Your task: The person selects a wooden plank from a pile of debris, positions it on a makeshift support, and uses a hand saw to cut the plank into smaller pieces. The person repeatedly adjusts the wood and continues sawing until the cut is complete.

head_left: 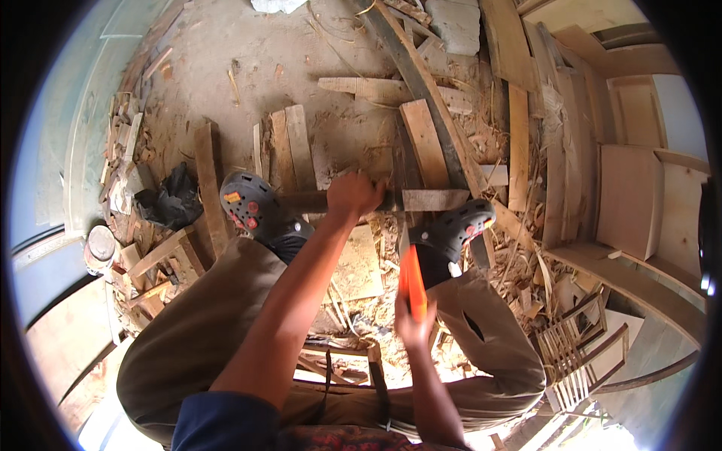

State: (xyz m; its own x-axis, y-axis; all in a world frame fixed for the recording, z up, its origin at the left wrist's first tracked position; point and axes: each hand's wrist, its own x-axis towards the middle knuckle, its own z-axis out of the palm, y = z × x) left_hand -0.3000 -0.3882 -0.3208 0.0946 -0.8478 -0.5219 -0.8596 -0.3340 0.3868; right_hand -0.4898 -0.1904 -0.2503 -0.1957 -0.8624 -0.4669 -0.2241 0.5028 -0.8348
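Observation:
A narrow strip of wood [436, 200] lies crosswise between my feet, with a dark clog [248, 203] at its left end and another dark clog [460, 229] by its right end. My left hand [355, 195] is closed over the strip near its middle, pressing from above. In my right hand [415, 323] is the orange handle of a handsaw [412, 274]. Its blade points away from me and meets the strip just right of my left hand. Motion blurs the right hand and handle a little.
Offcuts and shavings litter the ground. A long dark beam [421, 83] slants across the far right, beside a short plank [425, 143]. On the left are a black plastic bag [171, 199] and a round can [101, 244]. Wooden panels [628, 192] stand at the right.

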